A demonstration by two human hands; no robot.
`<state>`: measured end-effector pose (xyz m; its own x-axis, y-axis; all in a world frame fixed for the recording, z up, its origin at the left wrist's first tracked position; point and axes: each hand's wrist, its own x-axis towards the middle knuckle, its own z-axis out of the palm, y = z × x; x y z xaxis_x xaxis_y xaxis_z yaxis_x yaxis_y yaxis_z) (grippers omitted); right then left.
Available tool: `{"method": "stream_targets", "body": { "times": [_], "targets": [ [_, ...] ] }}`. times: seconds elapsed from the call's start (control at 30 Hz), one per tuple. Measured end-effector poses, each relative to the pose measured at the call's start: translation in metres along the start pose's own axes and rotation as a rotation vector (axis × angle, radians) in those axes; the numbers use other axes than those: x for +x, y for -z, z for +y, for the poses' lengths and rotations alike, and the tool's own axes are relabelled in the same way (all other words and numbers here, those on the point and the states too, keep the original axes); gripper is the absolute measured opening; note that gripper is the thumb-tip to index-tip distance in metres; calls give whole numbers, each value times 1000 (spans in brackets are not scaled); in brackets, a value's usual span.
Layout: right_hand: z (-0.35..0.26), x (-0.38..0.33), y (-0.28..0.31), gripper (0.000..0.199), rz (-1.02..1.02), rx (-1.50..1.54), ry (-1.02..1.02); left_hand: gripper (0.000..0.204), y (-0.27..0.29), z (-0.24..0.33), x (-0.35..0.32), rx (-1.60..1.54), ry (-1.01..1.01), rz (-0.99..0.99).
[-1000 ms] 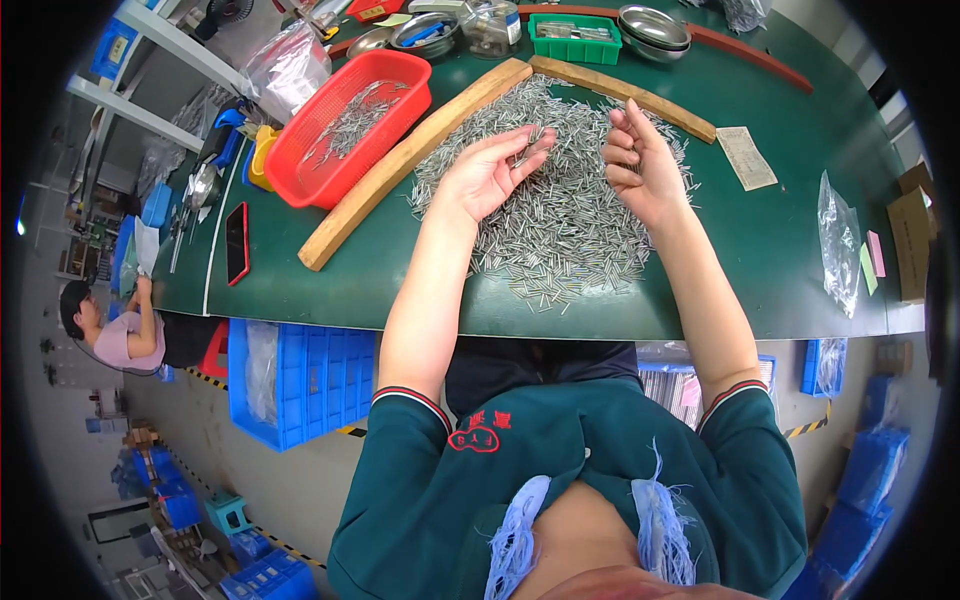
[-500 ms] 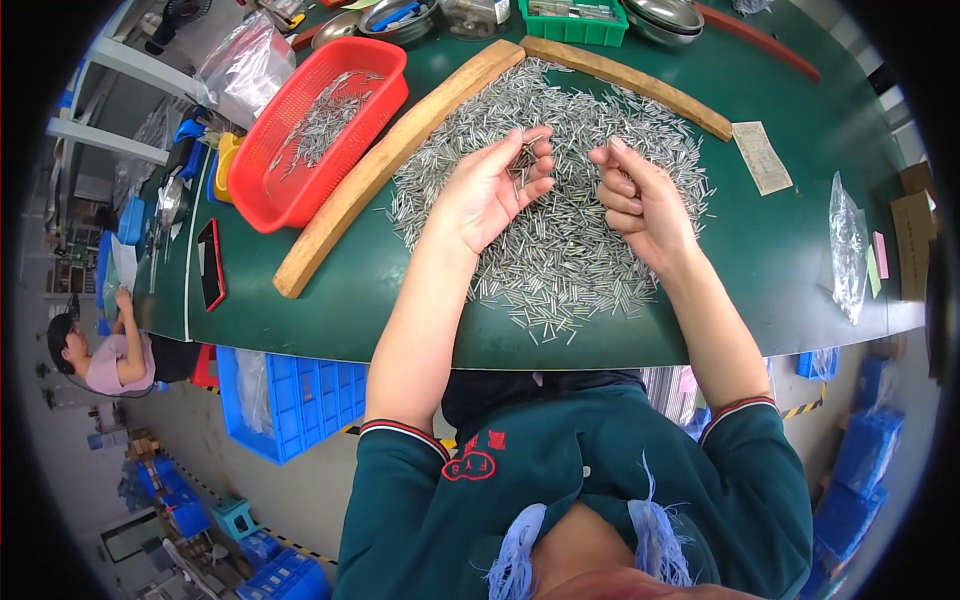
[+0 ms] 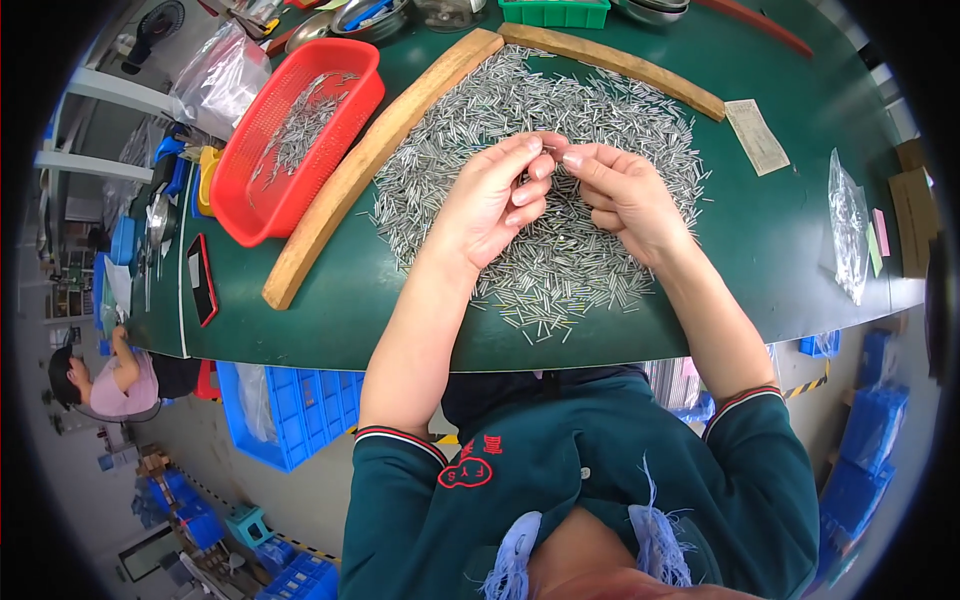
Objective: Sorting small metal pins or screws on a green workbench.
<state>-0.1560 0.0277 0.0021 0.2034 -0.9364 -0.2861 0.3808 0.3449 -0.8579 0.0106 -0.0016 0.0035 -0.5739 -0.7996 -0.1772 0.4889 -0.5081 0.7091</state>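
Note:
A wide, loose heap of short, thin metal pins point(image 3: 560, 255) lies on the green table, and both my hands are above it. My left hand point(image 3: 490, 200) is closed in a pinch, thumb against forefinger, with a thin metal pin point(image 3: 549, 148) at the fingertips; its other fingers are curled. Close beside it, my right hand point(image 3: 630, 195) also pinches, its fingertips meeting the left ones near the pin's end. What lies between the right thumb and forefinger is too small to make out.
Two wooden bars point(image 3: 390, 165) point(image 3: 620, 65) form a corner behind the heap. A red basket point(image 3: 235, 190) with more pins stands at left, near a phone point(image 3: 202, 280). Right of the heap lie a paper slip point(image 3: 757, 137) and a clear plastic bag point(image 3: 847, 235). Another person point(image 3: 120, 385) sits far left.
My hands, apart before, have come together at the fingertips. The right hand moved left, and the left hand's fingers closed into a pinch. The whole view has shifted slightly.

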Motion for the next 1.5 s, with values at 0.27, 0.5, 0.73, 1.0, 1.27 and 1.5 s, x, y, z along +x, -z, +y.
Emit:
{"method": "stream_targets", "body": {
  "times": [0.27,0.5,0.73,1.0,1.27,1.5],
  "targets": [
    [4,-2,-3,16,34,-48,92,22,-12,-9,0,217,-125,65],
    [-1,-3,2,15,-97,340,-100,34,-17,-8,-1,76,-47,-47],
    [1,0,8,16,-289,535,-232,38,-13,-8,0,-53,9,-88],
    [5,0,10,16,-358,609,-206,37,-8,-9,1,-259,39,-170],
    [2,-5,-1,19,-131,326,-95,37,-16,-7,-2,-88,1,-85],
    [7,-5,-6,14,-15,147,86,35,-22,-15,-5,400,-169,28]
  ]
}}
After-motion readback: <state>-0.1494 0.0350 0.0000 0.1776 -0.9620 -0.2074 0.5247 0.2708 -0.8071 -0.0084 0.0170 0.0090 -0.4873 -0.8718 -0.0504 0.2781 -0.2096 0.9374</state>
